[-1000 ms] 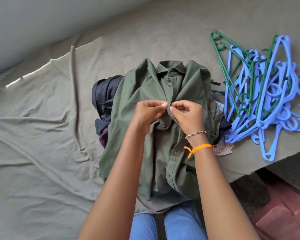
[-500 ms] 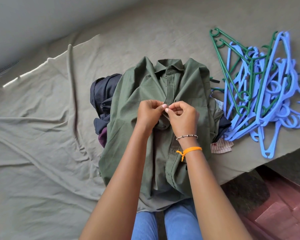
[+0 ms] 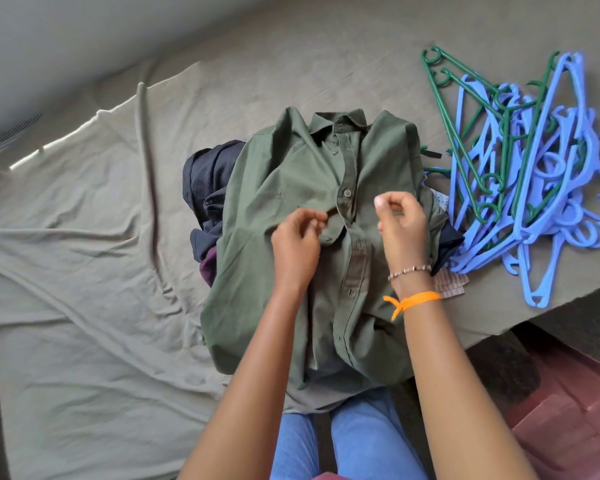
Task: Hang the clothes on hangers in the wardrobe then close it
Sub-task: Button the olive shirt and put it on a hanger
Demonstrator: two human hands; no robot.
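No readable writing or brand is seen anywhere; a small white tag with a bluish print [image 3: 440,201] is poking out at the shirt's right edge, but it's way too small to be read. No real containers either, just piles. The green shirt [image 3: 291,188] is laid face up, collar away from the person, on top of a heap of dark clothes [image 3: 207,188] on the bed sheet [image 3: 84,271]. A striped bit of fabric [image 3: 451,284] is tucked under its right side. A tangle of blue and green hangers [image 3: 534,174] is dumped just right of the shirt on the same sheet.

The left hand [image 3: 297,249] is resting on the shirt front with fingers curled, and the placket seems to be pinched near a button. The right hand [image 3: 402,226] is held just above the shirt, fingers loosely curled, thumb and forefinger close together; nothing is clearly held in it. An orange band [image 3: 414,301] and a bead bracelet [image 3: 409,270] are worn on that wrist.
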